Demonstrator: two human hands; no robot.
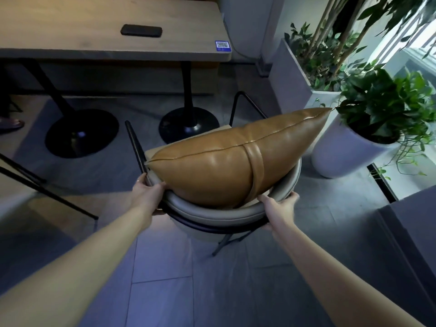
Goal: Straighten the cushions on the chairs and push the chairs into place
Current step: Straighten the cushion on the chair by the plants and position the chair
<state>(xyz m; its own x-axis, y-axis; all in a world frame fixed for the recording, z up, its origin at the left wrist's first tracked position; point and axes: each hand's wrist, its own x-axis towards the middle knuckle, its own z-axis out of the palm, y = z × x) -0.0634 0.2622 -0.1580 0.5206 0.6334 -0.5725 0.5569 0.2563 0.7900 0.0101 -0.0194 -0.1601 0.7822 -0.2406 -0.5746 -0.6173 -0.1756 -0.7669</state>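
A tan leather cushion [226,161] with a strap around it stands on its edge on the chair [212,214], leaning against the curved grey padded backrest. The chair has thin black legs and faces the wooden table [94,22], a short way back from it. My left hand [147,191] grips the left end of the backrest. At the right end, my right hand [280,204] holds the backrest too, thumb on top near the cushion.
A black phone [141,30] lies on the table, which stands on two round black bases [188,125]. White planters with green plants [349,147] crowd the right side. Part of another chair frame [47,185] sits at left. A grey seat edge [412,220] is at right.
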